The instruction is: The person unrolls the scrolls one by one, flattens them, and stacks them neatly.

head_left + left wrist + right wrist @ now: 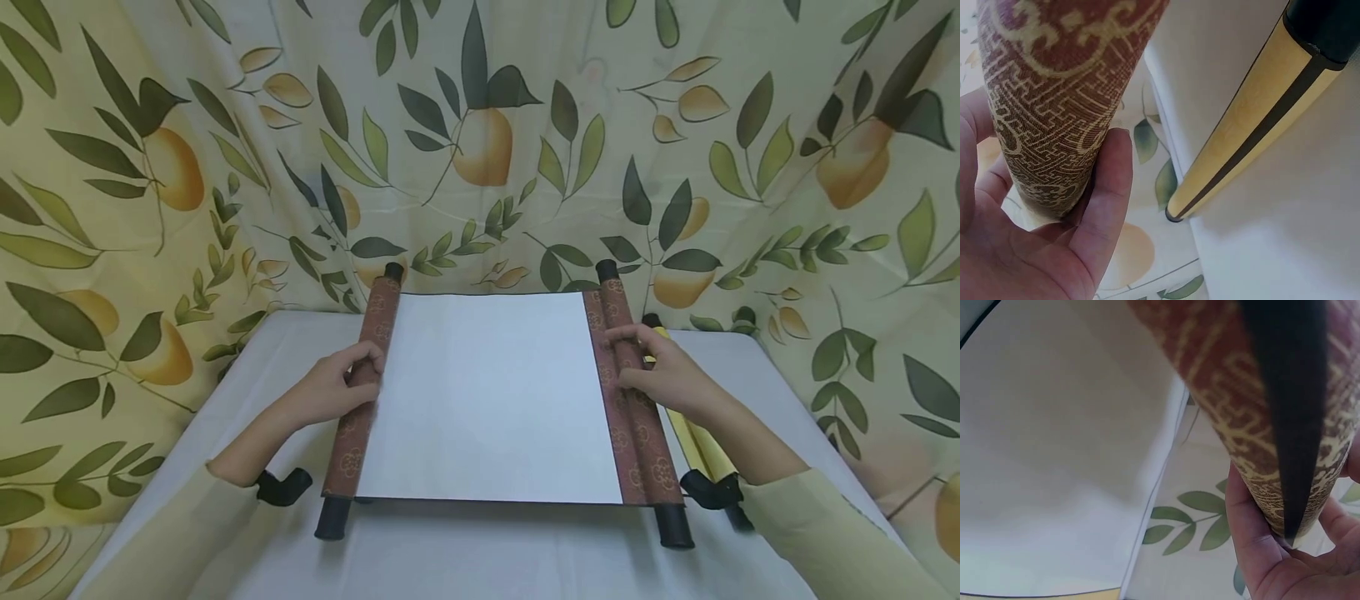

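A hanging scroll spreads between both hands in the head view, its blank white sheet (491,400) facing up. Brown-red patterned brocade covers the rolls at its sides, and black knobs cap their ends. My left hand (333,383) grips the left roll (348,458) around its middle. In the left wrist view, fingers and thumb of the left hand (1029,262) wrap the brocade roll (1060,106). On the other side, my right hand (667,371) holds the right roll (658,467). The right wrist view shows the right hand (1260,556) around the brocade roll (1216,387), which has a dark stripe.
A yellow rolled scroll (693,450) with black ends lies on the white-covered table (480,554), partly behind the right forearm. It shows in the left wrist view as a yellow roll (1241,131). Behind the table hangs a curtain (480,225) printed with fruit and leaves.
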